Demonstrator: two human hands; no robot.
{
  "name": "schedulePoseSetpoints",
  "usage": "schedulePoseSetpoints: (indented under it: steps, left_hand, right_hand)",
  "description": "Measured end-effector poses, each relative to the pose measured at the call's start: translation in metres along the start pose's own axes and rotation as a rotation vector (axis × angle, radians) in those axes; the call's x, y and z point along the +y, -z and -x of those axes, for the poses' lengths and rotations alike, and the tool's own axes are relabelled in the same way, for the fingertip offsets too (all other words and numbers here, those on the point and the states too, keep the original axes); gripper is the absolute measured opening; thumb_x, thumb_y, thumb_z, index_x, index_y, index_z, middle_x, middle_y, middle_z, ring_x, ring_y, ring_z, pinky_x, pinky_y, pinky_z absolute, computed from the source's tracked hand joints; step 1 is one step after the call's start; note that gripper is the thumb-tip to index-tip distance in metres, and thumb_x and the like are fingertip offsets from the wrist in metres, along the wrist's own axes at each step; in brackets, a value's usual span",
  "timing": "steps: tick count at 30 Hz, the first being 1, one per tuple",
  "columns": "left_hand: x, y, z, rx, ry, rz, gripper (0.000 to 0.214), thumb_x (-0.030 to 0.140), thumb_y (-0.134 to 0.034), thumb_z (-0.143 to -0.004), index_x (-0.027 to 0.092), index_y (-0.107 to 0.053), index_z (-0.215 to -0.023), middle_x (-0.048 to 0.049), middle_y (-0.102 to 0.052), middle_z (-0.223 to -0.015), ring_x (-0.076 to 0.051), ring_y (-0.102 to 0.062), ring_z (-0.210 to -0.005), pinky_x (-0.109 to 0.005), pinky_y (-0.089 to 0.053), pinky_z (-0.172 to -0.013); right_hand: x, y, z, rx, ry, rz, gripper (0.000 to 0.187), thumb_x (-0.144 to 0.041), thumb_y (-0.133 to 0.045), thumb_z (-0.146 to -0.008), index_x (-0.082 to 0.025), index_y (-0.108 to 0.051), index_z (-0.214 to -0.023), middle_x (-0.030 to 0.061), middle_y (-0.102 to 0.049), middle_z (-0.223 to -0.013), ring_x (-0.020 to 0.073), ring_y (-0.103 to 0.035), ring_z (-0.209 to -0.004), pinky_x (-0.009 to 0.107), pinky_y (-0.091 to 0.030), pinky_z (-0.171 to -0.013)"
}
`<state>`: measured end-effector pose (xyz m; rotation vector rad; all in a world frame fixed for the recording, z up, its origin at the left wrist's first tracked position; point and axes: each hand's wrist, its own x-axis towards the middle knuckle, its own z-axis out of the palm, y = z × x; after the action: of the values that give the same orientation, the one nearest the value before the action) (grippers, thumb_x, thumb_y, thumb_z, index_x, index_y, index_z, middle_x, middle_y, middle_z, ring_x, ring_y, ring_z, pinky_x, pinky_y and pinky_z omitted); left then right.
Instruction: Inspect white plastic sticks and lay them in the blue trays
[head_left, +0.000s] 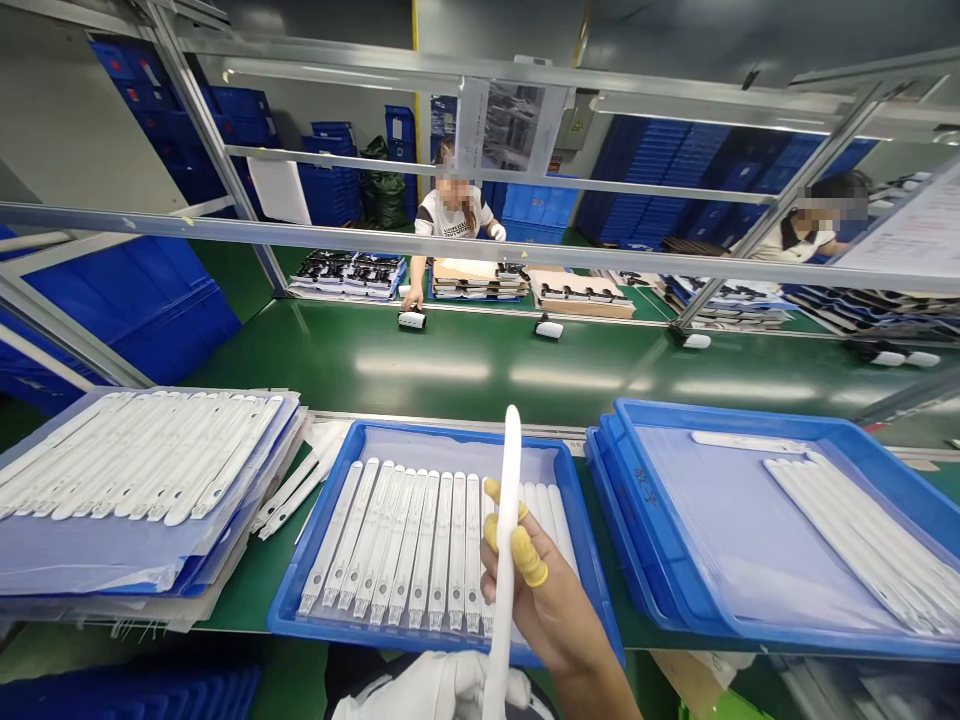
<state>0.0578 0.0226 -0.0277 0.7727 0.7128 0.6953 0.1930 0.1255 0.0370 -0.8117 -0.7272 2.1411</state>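
My right hand [544, 595], with yellow finger cots on thumb and fingertips, pinches a long white plastic strip [510, 470] and holds it upright over the middle blue tray [296, 600]. My left hand [427, 690], in a white glove at the bottom edge, is wrapped round the strip's lower end. Several matching white strips [405, 540] lie side by side in that tray, right behind my hands.
A second blue tray [637, 500] on the right holds a few strips [862, 520]. At the left, more strips [142, 460] lie on stacked clear sheets. Beyond runs a green conveyor [450, 365] carrying small white parts [411, 320]. Two people [454, 215] work across it.
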Motion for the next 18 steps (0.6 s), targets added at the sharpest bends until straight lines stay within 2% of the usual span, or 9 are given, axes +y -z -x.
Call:
schedulePoseSetpoints:
  steps: [2,6,8,11,16,18]
  left_hand:
    - [0.003,-0.002,0.001,0.007,-0.007,0.011,0.039,0.040,-0.066,-0.092,0.016,-0.059,-0.121,-0.0063,-0.066,-0.104,-0.017,-0.065,-0.082,-0.033,-0.057,-0.071]
    - [0.018,-0.009,0.002,0.023,-0.058,0.045,0.067,0.054,-0.083,-0.072,0.016,-0.059,-0.121,-0.0023,-0.063,-0.087,-0.010,-0.057,-0.065,-0.026,-0.048,-0.063]
    - [0.027,-0.012,0.002,0.036,-0.123,0.039,0.062,0.057,-0.083,-0.071,0.015,-0.062,-0.112,-0.0022,-0.061,-0.083,-0.010,-0.054,-0.065,-0.024,-0.045,-0.062]
    - [0.035,-0.015,0.001,0.059,-0.194,0.026,0.048,0.052,-0.080,-0.076,0.014,-0.063,-0.101,-0.0013,-0.059,-0.079,-0.010,-0.051,-0.067,-0.023,-0.042,-0.064]
    - [0.036,-0.015,0.001,0.056,-0.250,0.017,0.053,0.045,-0.083,-0.076,0.020,-0.063,-0.119,0.0027,-0.052,-0.080,-0.010,-0.045,-0.070,-0.024,-0.041,-0.069]
    - [0.037,-0.016,0.000,0.103,-0.279,-0.041,0.041,0.043,-0.081,-0.079,0.017,-0.066,-0.107,0.0022,-0.051,-0.081,-0.011,-0.044,-0.073,-0.024,-0.041,-0.070]
  right_hand:
    - [-0.007,-0.005,-0.003,0.025,0.014,-0.007,0.050,-0.049,-0.086,-0.071,-0.026,-0.072,-0.113,-0.0058,-0.046,-0.066,0.0059,-0.037,-0.055,0.016,-0.042,-0.050]
    - [-0.017,-0.011,-0.014,0.042,0.034,-0.065,0.054,-0.047,-0.089,-0.067,-0.025,-0.072,-0.113,-0.0057,-0.048,-0.069,0.0052,-0.038,-0.055,0.013,-0.041,-0.046]
    - [-0.020,-0.013,-0.020,0.046,0.031,-0.106,0.055,-0.046,-0.090,-0.065,-0.025,-0.072,-0.113,-0.0059,-0.049,-0.069,0.0046,-0.039,-0.055,0.011,-0.040,-0.045]
    - [-0.022,-0.016,-0.029,0.050,0.021,-0.161,0.055,-0.043,-0.092,-0.063,-0.023,-0.072,-0.110,-0.0065,-0.050,-0.068,0.0040,-0.041,-0.055,0.009,-0.042,-0.046]
    - [-0.022,-0.019,-0.035,0.072,0.013,-0.196,0.054,-0.038,-0.095,-0.058,-0.022,-0.071,-0.104,-0.0071,-0.053,-0.070,0.0037,-0.045,-0.057,0.008,-0.044,-0.047]
    - [-0.020,-0.019,-0.034,0.104,0.050,-0.163,0.049,-0.037,-0.093,-0.062,-0.023,-0.071,-0.104,-0.0064,-0.057,-0.074,0.0050,-0.050,-0.061,0.010,-0.046,-0.049]
